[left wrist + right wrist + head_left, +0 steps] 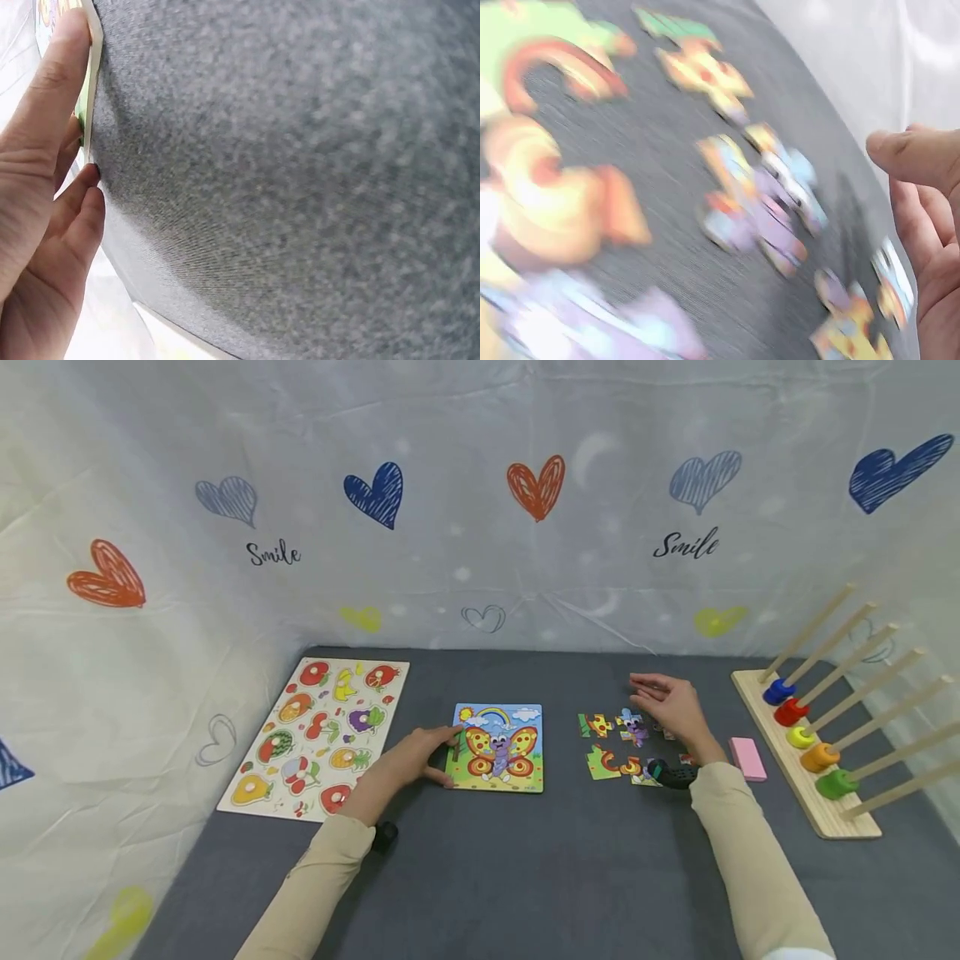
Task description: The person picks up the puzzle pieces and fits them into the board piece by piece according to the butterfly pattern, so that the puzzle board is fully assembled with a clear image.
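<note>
My left hand [408,756] is at the left side of a square butterfly picture board [506,774]. Its thumb [66,56] overlaps the board's rim in the left wrist view, while the other fingers reach along the left edge. Over the loose puzzle pieces [600,725] hovers my right hand [672,703], fingers extended and nothing seen between them. Purple, orange and green butterfly parts mark these pieces; a purple one [769,214] shows blurred in the right wrist view. Some pieces are hidden under the right hand and wrist.
A fruit board [303,739] lies at the left on the dark grey tabletop [525,877]. Right of the pieces are a pink block [747,759] and a wooden peg stand [847,822] with tall slanting pegs and coloured rings. A printed curtain [465,510] hangs behind.
</note>
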A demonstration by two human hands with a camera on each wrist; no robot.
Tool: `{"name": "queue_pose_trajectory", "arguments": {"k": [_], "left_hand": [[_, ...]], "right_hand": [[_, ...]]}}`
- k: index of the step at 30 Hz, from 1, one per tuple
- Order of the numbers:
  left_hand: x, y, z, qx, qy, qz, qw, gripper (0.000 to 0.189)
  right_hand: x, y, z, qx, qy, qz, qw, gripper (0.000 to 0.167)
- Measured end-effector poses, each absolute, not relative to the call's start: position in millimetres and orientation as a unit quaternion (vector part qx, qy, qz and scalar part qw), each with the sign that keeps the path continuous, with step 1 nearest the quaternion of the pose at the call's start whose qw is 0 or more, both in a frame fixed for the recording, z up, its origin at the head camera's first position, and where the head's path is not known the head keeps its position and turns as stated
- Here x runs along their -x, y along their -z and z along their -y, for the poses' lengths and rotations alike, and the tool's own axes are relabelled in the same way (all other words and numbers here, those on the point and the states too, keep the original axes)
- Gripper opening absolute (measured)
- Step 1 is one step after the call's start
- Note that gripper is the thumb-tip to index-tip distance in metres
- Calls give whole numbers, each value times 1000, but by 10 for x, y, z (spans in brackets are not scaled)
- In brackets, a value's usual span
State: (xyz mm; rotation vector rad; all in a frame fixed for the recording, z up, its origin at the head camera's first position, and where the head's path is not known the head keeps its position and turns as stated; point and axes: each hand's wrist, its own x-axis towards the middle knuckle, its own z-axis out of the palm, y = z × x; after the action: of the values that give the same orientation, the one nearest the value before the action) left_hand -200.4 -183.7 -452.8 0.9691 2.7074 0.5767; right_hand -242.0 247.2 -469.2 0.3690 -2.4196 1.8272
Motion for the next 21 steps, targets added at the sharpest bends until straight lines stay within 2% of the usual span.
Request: {"name": "queue_pose_trajectory", "arguments": {"k": [8, 15, 21], "left_hand": [[1967, 4510, 1831, -307, -197, -924, 118, 91], [1956, 4537, 1801, -306, -201, -923, 117, 90], [1944, 4530, 1813, -283, -211, -927, 128, 92]], "right_hand": [[2521, 4722, -2912, -55, -581, 812, 18, 53], [2513, 4735, -3140, -41, -512, 858, -25, 60], [2588, 4640, -3137, -46, -434, 896, -78, 54]]}}
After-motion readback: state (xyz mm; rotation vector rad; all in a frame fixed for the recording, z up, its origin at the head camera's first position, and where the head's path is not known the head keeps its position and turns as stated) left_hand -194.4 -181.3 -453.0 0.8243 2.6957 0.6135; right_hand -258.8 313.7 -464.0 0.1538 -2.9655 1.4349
